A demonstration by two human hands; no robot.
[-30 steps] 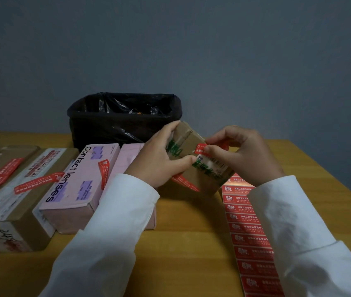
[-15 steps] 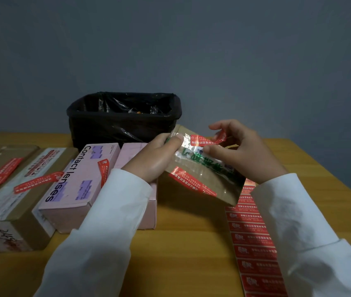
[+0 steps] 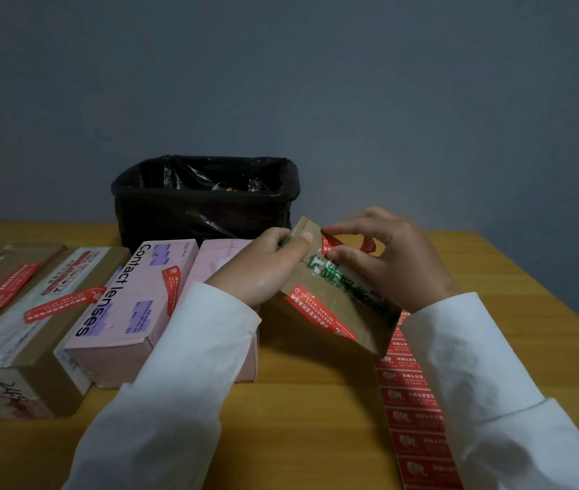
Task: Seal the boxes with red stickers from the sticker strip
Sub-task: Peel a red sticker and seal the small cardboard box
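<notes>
A small brown cardboard box (image 3: 330,295) with green print is tilted above the table, one red sticker stuck along its lower face. My left hand (image 3: 263,270) grips its upper left edge, thumb on top. My right hand (image 3: 387,259) pinches a second red sticker (image 3: 332,244) at the box's top edge; the sticker's far end curls up loose. The red sticker strip (image 3: 415,412) lies flat on the table under my right forearm, running toward me.
Two pink boxes (image 3: 129,302) and two brown boxes (image 3: 16,334), most with red stickers, lie in a row at the left. A black-lined bin (image 3: 203,199) stands behind them. The wooden table's (image 3: 316,419) right edge runs diagonally at the right.
The box has been turned so its broad face looks up at me. The sticker in my right hand has moved from the box's middle up to its top edge.
</notes>
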